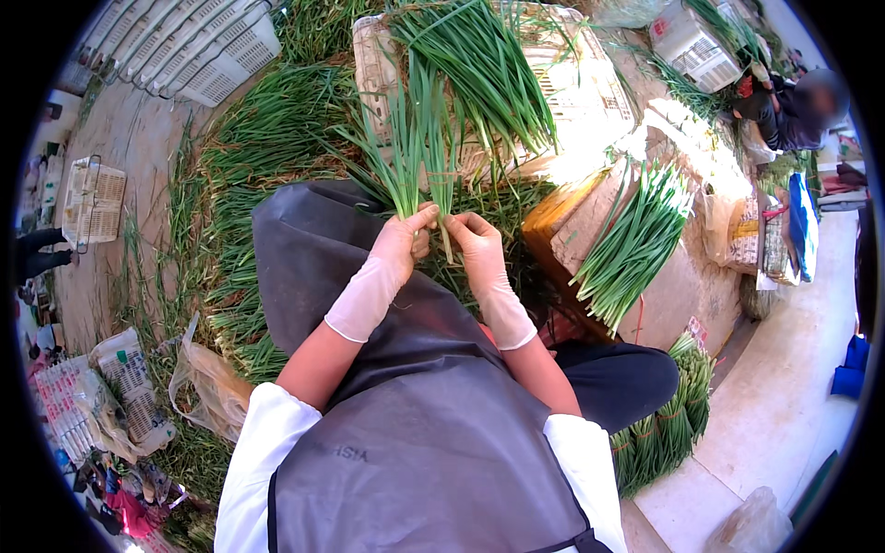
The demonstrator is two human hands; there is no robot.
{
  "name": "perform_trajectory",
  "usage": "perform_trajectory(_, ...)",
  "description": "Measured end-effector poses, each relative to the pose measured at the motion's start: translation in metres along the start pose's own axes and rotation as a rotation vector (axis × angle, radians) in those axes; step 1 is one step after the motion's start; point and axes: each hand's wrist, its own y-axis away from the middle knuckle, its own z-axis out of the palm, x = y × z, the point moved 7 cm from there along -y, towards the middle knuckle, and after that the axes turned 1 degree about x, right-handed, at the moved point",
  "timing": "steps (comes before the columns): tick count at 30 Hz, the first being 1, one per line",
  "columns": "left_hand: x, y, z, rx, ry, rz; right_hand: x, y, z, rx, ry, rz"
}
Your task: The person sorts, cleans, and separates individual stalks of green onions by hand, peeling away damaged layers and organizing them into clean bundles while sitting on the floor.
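Observation:
My left hand (401, 238), in a thin pale glove, grips a small bunch of garlic chives (397, 162) near the stem ends, its leaves fanning away from me. Close beside it, my right hand (476, 242), gloved too, pinches a few chive stalks (440, 166) between thumb and fingers. Their pale stem ends point down toward me. Both hands are above the lap of a dark waterproof apron (429, 442). Beyond them, a larger heap of chives (484, 76) lies on an upturned whitish plastic crate (377, 76).
Loose chives (276, 131) are piled at the left. More chives (636, 242) rest on a box (560, 221) at right, with tied bundles (667, 422) below. White crates (228, 55) stand far left. Another person (781, 104) sits at upper right. A plastic bag (211, 387) lies left of me.

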Motion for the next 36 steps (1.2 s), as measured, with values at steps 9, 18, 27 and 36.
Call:
perform_trajectory(9,-0.022,0.009,-0.013,0.139,0.027,-0.024,0.01,0.013,0.015,0.129,0.158,-0.284)
perform_trajectory(18,0.023,0.01,-0.027,0.145,0.1,0.092,-0.011,0.007,-0.108,0.249,0.545,-0.228)
perform_trajectory(27,0.005,0.067,-0.022,0.081,-0.459,0.082,-0.05,-0.019,0.017,0.105,1.172,-0.612)
perform_trajectory(36,0.11,0.147,-0.057,-0.117,-0.226,0.47,-0.109,-0.042,-0.044,0.409,1.195,-0.506)
